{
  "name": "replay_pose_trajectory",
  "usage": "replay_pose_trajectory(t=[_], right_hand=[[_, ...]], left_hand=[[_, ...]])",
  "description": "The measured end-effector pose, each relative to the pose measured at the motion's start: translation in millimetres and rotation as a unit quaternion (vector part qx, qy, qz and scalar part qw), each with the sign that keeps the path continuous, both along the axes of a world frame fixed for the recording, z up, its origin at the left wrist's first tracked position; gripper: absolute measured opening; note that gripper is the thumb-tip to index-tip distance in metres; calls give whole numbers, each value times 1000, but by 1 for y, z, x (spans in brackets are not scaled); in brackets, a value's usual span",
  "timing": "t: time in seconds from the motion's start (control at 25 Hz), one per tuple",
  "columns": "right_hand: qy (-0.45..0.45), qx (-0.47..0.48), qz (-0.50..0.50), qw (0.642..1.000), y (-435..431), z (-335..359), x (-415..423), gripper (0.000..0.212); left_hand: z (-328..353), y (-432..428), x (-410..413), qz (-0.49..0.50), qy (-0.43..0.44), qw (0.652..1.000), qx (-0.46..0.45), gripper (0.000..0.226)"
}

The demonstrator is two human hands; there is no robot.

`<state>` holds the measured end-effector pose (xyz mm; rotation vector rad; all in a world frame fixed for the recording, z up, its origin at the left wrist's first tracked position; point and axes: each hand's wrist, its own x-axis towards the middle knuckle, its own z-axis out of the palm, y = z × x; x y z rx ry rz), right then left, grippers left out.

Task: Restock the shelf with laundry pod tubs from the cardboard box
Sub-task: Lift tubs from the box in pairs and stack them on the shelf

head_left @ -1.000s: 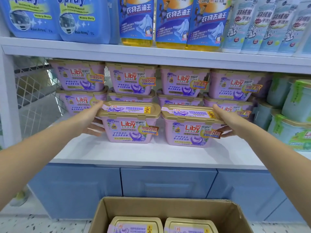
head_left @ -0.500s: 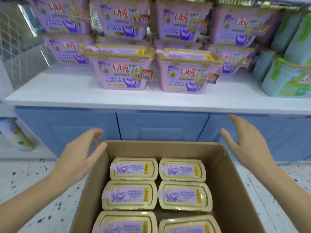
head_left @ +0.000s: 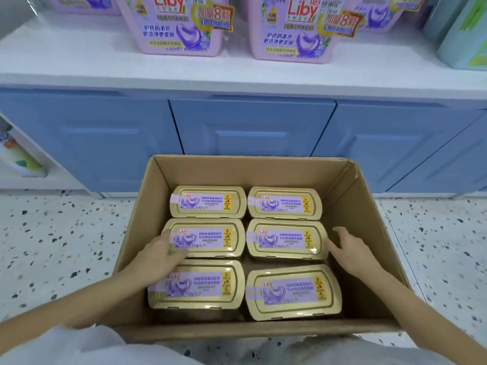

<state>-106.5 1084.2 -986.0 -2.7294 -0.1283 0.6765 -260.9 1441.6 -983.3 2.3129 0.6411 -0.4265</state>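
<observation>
- Left hand (head_left: 160, 255) is down inside the cardboard box (head_left: 369, 233), fingers spread loose over the left end of the middle-left tub (head_left: 204, 239), touching its lid but not closed around it.
- Right hand (head_left: 351, 250) is in there too, open, fingertips (head_left: 330, 245) right at the right end of the middle-right tub (head_left: 287, 239); nothing gripped.
- Between the two hands sit those two tubs side by side, with a far pair beyond the fingers (head_left: 208, 201) (head_left: 284, 202) and a near pair toward the wrists (head_left: 196, 284) (head_left: 292, 292).
- Six laundry pod tubs in all, two columns of three: rounded-rectangle lids in glossy pale gold plastic with raised rims, each with a lilac label strip and a yellow warning patch.
- Box walls are plain brown corrugated card, matte, open at the top.
- Well beyond the hands, up on the smooth white shelf (head_left: 79, 67), stand two pink tubs (head_left: 174, 27) (head_left: 297, 35), tapered, with "Liby" printed on the front.
- Below the shelf, matte blue cabinet doors (head_left: 250, 125); speckled terrazzo floor (head_left: 52, 246) on either side of the box.
</observation>
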Motion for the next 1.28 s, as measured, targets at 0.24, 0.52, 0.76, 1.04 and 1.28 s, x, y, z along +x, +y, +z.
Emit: replay_pose_trajectory(t=[0.24,0.52,0.76,1.04,1.28], right_hand=[[95,51,-65,992,11,-38,22,49],[128,172,-180,960,11,-51,30,45],[129,212,-203,947,4,-52,24,25],[29,159,-163,973,5,-31,22,35],[-34,158,-161,974,-3,15,16,35]], left_hand=[[-41,-1,31,206,17,978,-2,48],[-54,10,46,312,40,940,-130,44],[-58,15,41,322,90,926,-176,48],[-34,7,35,225,-3,973,-57,35],[22,8,29,172,-78,981,-39,32]])
